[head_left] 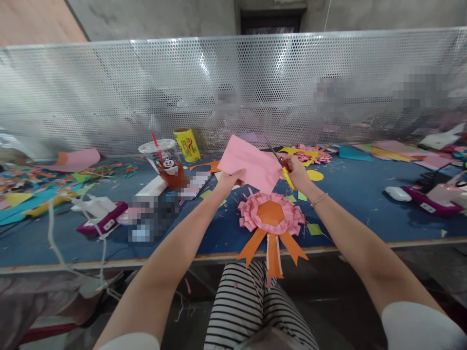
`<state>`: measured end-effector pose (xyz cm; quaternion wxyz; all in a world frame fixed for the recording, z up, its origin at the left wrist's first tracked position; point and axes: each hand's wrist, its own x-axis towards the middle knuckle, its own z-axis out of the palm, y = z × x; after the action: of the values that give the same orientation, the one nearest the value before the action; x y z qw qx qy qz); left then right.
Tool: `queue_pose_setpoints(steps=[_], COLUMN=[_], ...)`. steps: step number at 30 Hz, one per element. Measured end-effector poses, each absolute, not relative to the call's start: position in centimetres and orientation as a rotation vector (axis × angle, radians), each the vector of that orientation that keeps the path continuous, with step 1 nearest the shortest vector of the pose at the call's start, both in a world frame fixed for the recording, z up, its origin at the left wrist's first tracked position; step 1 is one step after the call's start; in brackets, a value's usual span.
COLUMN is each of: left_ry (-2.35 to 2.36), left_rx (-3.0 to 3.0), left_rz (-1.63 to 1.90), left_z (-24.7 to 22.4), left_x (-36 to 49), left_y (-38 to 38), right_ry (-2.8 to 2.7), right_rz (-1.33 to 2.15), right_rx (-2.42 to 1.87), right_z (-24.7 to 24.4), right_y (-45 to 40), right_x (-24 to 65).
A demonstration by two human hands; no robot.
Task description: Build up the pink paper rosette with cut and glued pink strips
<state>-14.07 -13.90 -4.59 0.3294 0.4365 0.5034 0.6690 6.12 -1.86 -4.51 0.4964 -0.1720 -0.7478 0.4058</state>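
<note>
A sheet of pink paper (pixel 250 163) is raised above the blue table, its lower left edge pinched in my left hand (pixel 230 179). My right hand (pixel 296 171) is closed around the handles of a pair of scissors (pixel 274 150), whose blades point up and to the left beside the sheet's right corner. Below both hands lies a rosette (pixel 272 214) of folded pink paper with an orange centre. Its orange tails (pixel 273 255) hang over the table's front edge. Yellow paper pieces (pixel 314 175) are near my right hand.
A plastic cup (pixel 166 163) with a red straw and brown drink stands left of centre, beside a yellow can (pixel 188 146). Purple power strips (pixel 102 221) with cables sit on both sides. Coloured paper (pixel 404 150) and scraps are scattered about. A perforated metal screen (pixel 255 87) closes the back.
</note>
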Motion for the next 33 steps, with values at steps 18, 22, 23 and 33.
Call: queue_pose_setpoints(steps=[18,22,23,33], left_ry=[1.293,1.329,1.337,1.408], left_rx=[1.304,1.292,1.291,1.239], left_rz=[1.63,1.614,1.594,1.479], left_z=[-5.4,-5.7,-5.7,-5.2], left_x=[-15.8,-15.8,-15.7,-14.7], left_y=[-13.6,-13.5,-13.6,-13.8], right_ry=[-1.652,-1.673,-1.674,-1.592], right_rz=[0.94,0.904,0.897,0.874], right_rx=[-0.535,-0.512,-0.518,-0.578], right_z=[-3.9,-4.1,-4.0,-4.2], right_y=[0.3,0.2,0.1,0.8], right_x=[8.1,8.2,8.2,7.6])
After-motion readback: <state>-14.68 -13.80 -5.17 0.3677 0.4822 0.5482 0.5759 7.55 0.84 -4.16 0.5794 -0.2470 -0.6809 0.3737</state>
